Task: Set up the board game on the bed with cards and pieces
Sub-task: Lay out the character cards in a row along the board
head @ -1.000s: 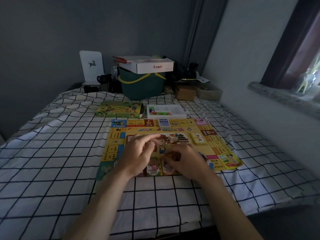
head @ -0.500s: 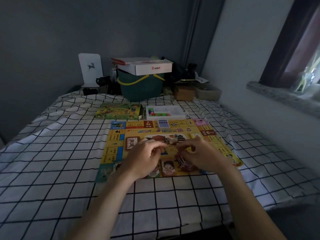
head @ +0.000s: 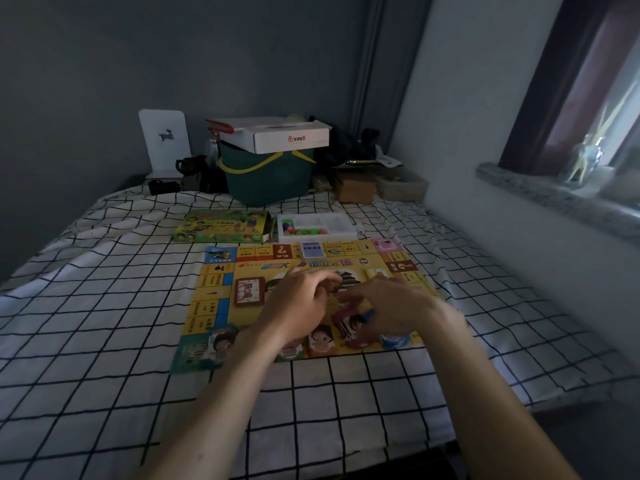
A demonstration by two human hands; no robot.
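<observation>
The yellow game board lies flat on the checked bed sheet. My left hand and my right hand hover together over the board's middle. My right hand grips a stack of red cards just above the board's near edge. My left hand's thumb and fingers pinch a small dark card at my right fingertips; blur hides its face. A red-brown card pile sits on the board's left part. A blue deck, a pink deck and yellow cards lie along the far side.
The green game box and a white tray with several coloured pieces lie beyond the board. A green basket topped by a white carton, small boxes and dark items crowd the bed's head. A wall and window sill run along the right.
Both hands have moved from the board's near edge toward its middle. A red-brown card pile now shows on the left part. The red stack stays under my right hand.
</observation>
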